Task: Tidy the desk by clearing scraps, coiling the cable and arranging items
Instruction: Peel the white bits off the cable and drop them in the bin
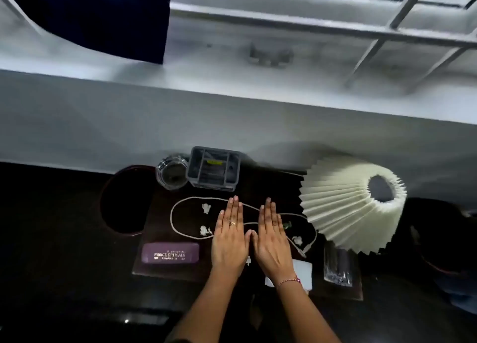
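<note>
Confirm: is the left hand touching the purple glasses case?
Apart. Head view shows bare dark mat between the left hand and the purple glasses case.

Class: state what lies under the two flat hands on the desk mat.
The white cable runs under the left hand and right hand; its covered stretch is hidden.

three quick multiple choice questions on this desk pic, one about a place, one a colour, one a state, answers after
1. The spectacle case lies: A) left of the left hand B) on the window sill C) inside the grey tray
2. The pleated lampshade is: A) red B) cream C) blue
3. The cable is: A) coiled tight B) spread in a loose loop C) held up in a fist

A: it sits beside that hand. B: its pleats look cream. B: it sprawls flat, uncoiled.
</note>
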### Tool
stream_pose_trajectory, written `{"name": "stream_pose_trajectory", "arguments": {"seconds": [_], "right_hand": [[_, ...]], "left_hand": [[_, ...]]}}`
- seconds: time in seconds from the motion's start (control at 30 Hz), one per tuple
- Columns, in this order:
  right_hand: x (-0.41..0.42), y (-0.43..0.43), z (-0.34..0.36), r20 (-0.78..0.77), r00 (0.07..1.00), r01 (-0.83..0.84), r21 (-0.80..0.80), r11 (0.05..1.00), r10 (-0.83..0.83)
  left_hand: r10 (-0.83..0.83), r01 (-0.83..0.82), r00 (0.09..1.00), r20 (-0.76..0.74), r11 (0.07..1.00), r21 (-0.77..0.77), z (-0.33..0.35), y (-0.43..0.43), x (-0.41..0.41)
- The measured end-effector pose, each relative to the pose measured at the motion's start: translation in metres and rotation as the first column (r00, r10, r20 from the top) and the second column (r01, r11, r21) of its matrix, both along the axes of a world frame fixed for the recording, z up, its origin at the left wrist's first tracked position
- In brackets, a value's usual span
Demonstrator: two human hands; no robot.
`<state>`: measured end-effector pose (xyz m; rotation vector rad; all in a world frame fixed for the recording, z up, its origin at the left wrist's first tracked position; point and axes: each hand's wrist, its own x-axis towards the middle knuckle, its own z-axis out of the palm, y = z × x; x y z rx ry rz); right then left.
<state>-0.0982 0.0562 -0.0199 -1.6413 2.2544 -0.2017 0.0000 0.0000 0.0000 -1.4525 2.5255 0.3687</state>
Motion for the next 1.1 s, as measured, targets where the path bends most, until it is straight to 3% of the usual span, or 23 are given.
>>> {"name": "stream_pose_trajectory", "arguments": {"seconds": [0.6, 0.67, 0.77, 0.83, 0.97, 1.1], "right_hand": [[-0.013, -0.011, -0.054, -0.02, 0.995, -0.088, 0.187, 0.978, 0.094], [-0.014, -0.01, -0.054, -0.016, 0.999, -0.024, 0.165, 0.986, 0.027], [-0.019, -0.007, -0.047, -0.006, 0.964, 0.267, 0.098, 0.959, -0.268], [-0.023, -0.003, -0.045, -0.077, 0.923, 0.383, 0.089, 0.919, -0.377], [-0.028, 0.002, -0.049, -0.165, 0.891, 0.449, 0.192, 0.873, -0.423], [-0.031, 0.004, -0.058, -0.123, 0.902, 0.43, 0.189, 0.883, -0.414]], "left_hand": [[-0.052, 0.052, 0.999, -0.007, 0.998, 0.046, -0.056, -0.009, -0.005], [-0.056, 0.057, 0.998, -0.012, 0.997, 0.044, -0.055, -0.009, -0.004], [-0.074, 0.075, 0.997, -0.027, 0.997, 0.013, -0.05, -0.014, -0.002], [-0.055, 0.054, 0.996, -0.065, 0.998, -0.015, -0.043, -0.017, -0.002], [-0.014, 0.006, 0.985, -0.171, 0.999, -0.05, -0.038, -0.018, -0.002], [0.018, -0.039, 0.98, -0.199, 0.994, -0.102, -0.036, -0.018, -0.003]]}}
